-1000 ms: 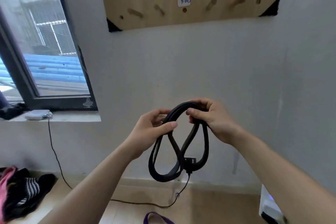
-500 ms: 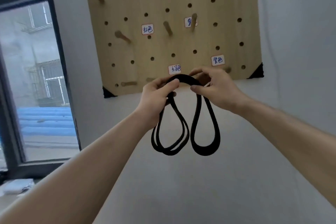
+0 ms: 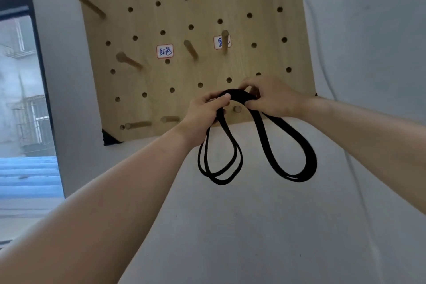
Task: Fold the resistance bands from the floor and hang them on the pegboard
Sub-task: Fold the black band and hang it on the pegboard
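Note:
A black resistance band, folded into several loops, hangs in two drooping lobes from my hands. My left hand grips its top on the left, and my right hand pinches the top on the right. Both hands hold the band up against the lower edge of the wooden pegboard on the wall. A short wooden peg shows just under the band's top arc, between my hands. Higher up, a peg stands in front of a white label with blue writing.
Other pegs stick out of the board: a long one at upper left, one at mid left, one beside a red-written label, two along the bottom. A window lies left. The wall is grey.
My view has tilted up from the floor to the pegboard. Both hands have carried the folded band up and closer to the board's lower pegs.

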A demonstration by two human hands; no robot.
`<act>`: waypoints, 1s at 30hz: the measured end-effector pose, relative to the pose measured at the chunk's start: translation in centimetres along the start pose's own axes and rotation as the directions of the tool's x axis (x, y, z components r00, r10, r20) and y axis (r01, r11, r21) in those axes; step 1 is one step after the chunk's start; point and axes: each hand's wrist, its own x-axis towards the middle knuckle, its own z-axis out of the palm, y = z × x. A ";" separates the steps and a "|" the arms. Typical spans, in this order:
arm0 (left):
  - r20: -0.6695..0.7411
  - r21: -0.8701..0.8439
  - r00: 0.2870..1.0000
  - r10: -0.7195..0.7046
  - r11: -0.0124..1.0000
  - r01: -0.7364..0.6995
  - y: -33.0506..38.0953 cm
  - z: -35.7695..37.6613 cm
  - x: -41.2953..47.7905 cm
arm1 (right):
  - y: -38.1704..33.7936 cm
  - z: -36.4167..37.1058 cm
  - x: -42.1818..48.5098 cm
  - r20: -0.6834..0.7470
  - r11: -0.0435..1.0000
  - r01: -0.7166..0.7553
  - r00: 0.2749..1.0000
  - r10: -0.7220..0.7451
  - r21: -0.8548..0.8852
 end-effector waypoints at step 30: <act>0.158 0.669 0.978 0.136 0.714 -0.207 -3.8 -4.7 -11.9 | -0.6 1.9 -5.5 -0.125 0.980 -0.003 0.992 -0.022 -0.199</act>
